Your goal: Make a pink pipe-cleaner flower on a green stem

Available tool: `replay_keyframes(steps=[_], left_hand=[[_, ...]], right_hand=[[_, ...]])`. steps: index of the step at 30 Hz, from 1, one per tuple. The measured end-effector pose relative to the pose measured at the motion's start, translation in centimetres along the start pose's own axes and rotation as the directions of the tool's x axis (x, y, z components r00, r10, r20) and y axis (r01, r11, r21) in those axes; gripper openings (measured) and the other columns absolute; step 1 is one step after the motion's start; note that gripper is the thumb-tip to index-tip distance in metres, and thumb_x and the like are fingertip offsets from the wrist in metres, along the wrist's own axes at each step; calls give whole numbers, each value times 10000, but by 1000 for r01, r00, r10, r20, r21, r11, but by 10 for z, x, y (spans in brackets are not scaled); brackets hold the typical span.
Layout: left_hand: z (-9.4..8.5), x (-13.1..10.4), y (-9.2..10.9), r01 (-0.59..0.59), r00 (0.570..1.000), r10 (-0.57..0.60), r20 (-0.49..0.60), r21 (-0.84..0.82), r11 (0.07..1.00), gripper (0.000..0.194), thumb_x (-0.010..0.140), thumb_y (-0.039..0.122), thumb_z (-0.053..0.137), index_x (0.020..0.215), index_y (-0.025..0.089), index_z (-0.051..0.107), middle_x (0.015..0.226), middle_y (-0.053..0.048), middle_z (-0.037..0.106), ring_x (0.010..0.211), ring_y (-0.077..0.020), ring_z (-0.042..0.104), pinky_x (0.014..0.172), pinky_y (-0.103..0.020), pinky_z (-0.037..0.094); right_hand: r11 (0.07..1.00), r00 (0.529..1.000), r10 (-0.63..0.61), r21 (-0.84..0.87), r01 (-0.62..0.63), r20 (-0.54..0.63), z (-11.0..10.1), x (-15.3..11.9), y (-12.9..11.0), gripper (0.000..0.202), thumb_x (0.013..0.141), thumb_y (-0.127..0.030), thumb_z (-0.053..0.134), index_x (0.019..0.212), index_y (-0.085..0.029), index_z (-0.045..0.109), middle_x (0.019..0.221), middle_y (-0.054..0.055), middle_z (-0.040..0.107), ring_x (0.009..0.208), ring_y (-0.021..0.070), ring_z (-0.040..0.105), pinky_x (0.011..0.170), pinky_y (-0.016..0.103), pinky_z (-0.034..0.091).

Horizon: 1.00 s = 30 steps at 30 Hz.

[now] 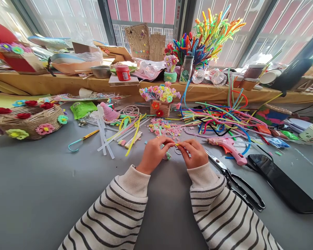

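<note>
Above the grey table, my left hand (151, 155) and my right hand (196, 152) meet with bent fingers. Both pinch a small yellow piece (176, 144), perhaps pipe cleaner; most of it is hidden by the fingertips. Just below the fingers shows a small metal ring (178, 151). A green and pink fuzzy piece (167, 156) is beside my left hand, partly covered by it; I cannot tell whether it is held. Right of my right hand lie large black-handled scissors (236, 178) and a pink glue gun (229, 146). Beyond the hands is a heap of small pastel pieces (164, 128).
A tangle of coloured pipe cleaners (211, 116) spreads at the back right. A black phone (284, 184) lies at the right. Glue sticks (104, 137) and a crochet hook (82, 140) lie left, near a flowered twine basket (28, 119). A cluttered ledge (94, 83) borders the back.
</note>
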<state>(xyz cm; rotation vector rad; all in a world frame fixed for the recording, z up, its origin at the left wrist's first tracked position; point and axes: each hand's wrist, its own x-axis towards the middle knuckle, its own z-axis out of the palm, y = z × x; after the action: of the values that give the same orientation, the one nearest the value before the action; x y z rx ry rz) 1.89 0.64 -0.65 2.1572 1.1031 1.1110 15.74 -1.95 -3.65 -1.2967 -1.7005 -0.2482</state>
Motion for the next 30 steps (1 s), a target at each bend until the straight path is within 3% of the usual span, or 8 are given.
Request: replay_keyframes(steps=[11,16,23,30], left_hand=[[2,-2,-3,-73,997,73,6,143,987,165,718,290,433,733,185,559,698,-7,600,652,-114,524,653,-244,386],[10,-6,4,-16,998,28,-59,202,979,133,700,258,454,688,174,556,639,-2,592,608,-114,516,619,-244,387],[16,-9,6,60,995,-46,-92,147,987,154,717,259,430,724,178,561,701,-11,607,643,-116,538,619,-235,401],[14,-9,4,16,995,17,-97,329,944,150,728,241,421,771,187,553,747,-14,607,663,-125,534,633,-248,385]], right_hand=[[997,1000,28,-71,-29,-12,2,-1,-1,181,726,-249,450,691,-169,608,579,22,523,540,118,449,557,236,367],[992,996,90,-82,-91,-19,7,1,-6,168,707,-233,443,606,-168,561,563,15,498,529,115,442,538,236,362],[985,985,171,34,-170,-9,10,1,-7,163,705,-237,438,654,-154,569,606,18,509,487,93,439,512,225,387],[951,968,250,185,-249,19,5,2,-10,184,707,-259,442,655,-156,586,606,18,522,499,87,458,495,207,404]])
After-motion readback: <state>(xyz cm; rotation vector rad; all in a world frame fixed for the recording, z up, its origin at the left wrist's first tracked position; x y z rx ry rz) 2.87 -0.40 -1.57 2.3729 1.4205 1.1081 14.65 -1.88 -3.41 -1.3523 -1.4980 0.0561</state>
